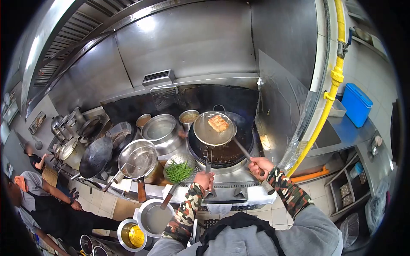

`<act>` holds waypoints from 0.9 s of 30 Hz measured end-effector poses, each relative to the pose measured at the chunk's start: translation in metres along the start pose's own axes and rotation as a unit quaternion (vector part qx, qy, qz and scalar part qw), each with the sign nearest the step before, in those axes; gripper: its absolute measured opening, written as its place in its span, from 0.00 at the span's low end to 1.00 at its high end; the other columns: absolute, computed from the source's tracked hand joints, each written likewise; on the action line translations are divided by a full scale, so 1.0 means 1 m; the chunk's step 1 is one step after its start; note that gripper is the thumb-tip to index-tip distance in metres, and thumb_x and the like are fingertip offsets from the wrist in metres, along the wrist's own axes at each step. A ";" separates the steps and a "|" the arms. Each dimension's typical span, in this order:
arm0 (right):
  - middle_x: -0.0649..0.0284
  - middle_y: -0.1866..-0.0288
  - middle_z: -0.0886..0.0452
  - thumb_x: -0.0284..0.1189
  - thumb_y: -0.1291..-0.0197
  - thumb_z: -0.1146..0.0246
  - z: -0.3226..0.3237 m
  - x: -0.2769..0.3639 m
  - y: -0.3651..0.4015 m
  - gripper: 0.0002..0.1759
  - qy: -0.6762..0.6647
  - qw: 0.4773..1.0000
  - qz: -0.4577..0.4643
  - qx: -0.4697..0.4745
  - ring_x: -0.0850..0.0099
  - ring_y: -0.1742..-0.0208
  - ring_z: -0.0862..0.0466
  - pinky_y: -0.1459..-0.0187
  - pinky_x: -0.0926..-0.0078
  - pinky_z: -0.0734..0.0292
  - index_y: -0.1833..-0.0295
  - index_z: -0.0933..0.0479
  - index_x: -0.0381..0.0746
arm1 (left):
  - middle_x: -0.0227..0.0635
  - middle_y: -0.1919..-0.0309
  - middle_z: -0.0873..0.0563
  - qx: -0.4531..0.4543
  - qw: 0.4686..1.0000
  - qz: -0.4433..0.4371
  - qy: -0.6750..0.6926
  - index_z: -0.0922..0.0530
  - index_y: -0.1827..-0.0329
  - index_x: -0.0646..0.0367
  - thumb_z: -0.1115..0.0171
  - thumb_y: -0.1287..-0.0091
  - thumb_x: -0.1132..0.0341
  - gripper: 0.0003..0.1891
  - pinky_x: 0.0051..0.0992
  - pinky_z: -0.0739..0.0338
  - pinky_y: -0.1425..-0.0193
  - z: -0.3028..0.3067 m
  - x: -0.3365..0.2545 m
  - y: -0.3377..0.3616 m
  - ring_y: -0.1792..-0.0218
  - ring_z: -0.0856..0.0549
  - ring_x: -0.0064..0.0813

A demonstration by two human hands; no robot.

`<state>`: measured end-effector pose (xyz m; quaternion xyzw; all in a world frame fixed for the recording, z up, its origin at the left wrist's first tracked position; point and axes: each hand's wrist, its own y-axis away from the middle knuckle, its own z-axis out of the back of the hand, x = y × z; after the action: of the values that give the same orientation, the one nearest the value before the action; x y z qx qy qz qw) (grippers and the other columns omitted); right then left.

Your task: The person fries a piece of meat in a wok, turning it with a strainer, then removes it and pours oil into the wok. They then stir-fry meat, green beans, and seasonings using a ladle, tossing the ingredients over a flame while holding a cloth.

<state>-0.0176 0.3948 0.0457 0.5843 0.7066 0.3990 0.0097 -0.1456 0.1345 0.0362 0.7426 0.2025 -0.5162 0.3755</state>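
My left hand (pixel 204 180) is closed round the handle of a wire-mesh strainer (pixel 209 138), which is held above a black wok (pixel 222 158) of dark liquid. A browned piece of food (pixel 218 123) lies in the upper part of the round strainer area. My right hand (pixel 260 167) grips a long-handled tool (pixel 242 149) whose shaft slants up and left to the strainer; its head is hard to tell from the mesh. Left of the wok, a perforated ladle (pixel 191 162) holds green vegetables (pixel 179 171).
Another strainer (pixel 138 158) rests over a pot at the left, near a steel pot (pixel 159 128) and an empty-looking wok (pixel 96 156). Below are a bowl of cloudy liquid (pixel 155 217) and one of yellow oil (pixel 136 236). A person (pixel 55 200) stands at the left; a yellow pipe (pixel 326 111) runs at right.
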 end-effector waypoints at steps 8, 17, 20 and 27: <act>0.71 0.81 0.35 0.31 0.35 0.49 -0.016 -0.025 0.015 0.05 0.226 0.943 0.221 -0.106 0.82 0.87 0.37 0.89 0.82 0.40 0.59 0.37 0.42 | 0.28 0.84 0.30 0.020 0.999 0.033 0.027 0.28 0.64 0.66 0.47 0.37 0.69 0.07 0.24 0.40 0.89 0.009 0.006 0.004 0.91 0.34 0.21; 0.70 0.82 0.35 0.30 0.36 0.50 -0.033 -0.007 0.044 0.06 0.336 0.893 0.280 -0.102 0.80 0.90 0.37 0.91 0.78 0.38 0.56 0.36 0.41 | 0.28 0.83 0.30 0.003 1.000 0.013 0.002 0.28 0.64 0.67 0.48 0.37 0.70 0.07 0.24 0.40 0.89 -0.001 -0.010 0.018 0.90 0.34 0.22; 0.70 0.80 0.36 0.30 0.35 0.51 -0.032 -0.012 0.043 0.03 0.311 0.923 0.201 -0.105 0.82 0.88 0.38 0.90 0.82 0.40 0.58 0.38 0.44 | 0.28 0.83 0.30 0.007 1.000 -0.006 -0.009 0.28 0.63 0.67 0.49 0.37 0.70 0.08 0.24 0.39 0.89 0.000 0.000 0.005 0.89 0.33 0.20; 0.71 0.77 0.37 0.29 0.35 0.50 -0.014 -0.021 0.019 0.03 0.089 0.985 0.150 -0.006 0.85 0.86 0.39 0.89 0.86 0.45 0.58 0.39 0.46 | 0.27 0.84 0.30 0.055 0.997 0.054 0.027 0.27 0.62 0.67 0.49 0.36 0.69 0.08 0.24 0.41 0.88 0.003 -0.003 0.010 0.89 0.35 0.20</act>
<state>-0.0023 0.3691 0.0565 0.6459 0.6063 0.4507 -0.1099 -0.1418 0.1259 0.0414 0.7856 0.1428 -0.4856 0.3557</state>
